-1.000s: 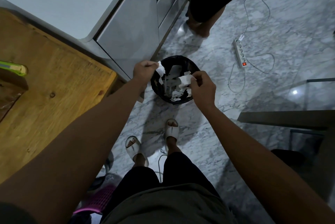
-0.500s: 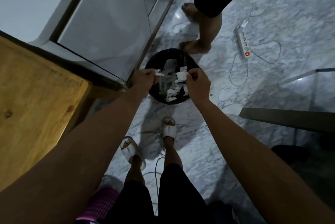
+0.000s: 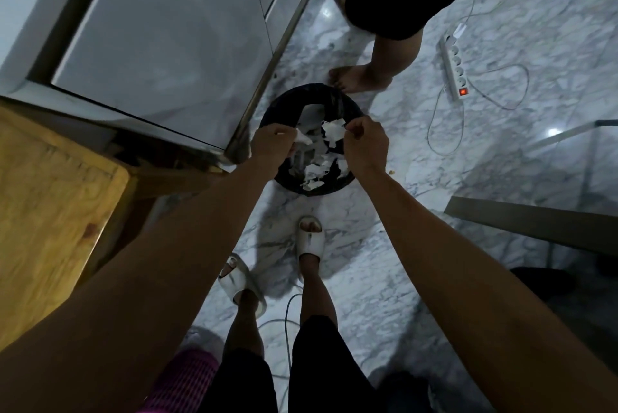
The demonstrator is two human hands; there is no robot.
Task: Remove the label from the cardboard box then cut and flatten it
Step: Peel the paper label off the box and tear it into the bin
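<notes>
Both my arms reach down over a black waste bin (image 3: pixel 284 105) on the marble floor. My left hand (image 3: pixel 272 143) pinches a small white scrap of label (image 3: pixel 302 137) at the bin's left rim. My right hand (image 3: pixel 366 141) pinches another torn white label piece (image 3: pixel 332 131) over the bin's right side. Several white paper scraps (image 3: pixel 314 171) lie inside the bin. The cardboard box is not in view.
A wooden table top (image 3: pixel 50 212) is at the left, with grey cabinet fronts (image 3: pixel 167 38) behind it. Another person's bare feet (image 3: pixel 357 78) stand just beyond the bin. A white power strip (image 3: pixel 455 69) with cables lies at the right. A dark table edge (image 3: pixel 535 222) is at the right.
The view has shifted forward and over the bin, so the wooden table has slid left. Both hands stay over the bin holding label scraps, now closer together.
</notes>
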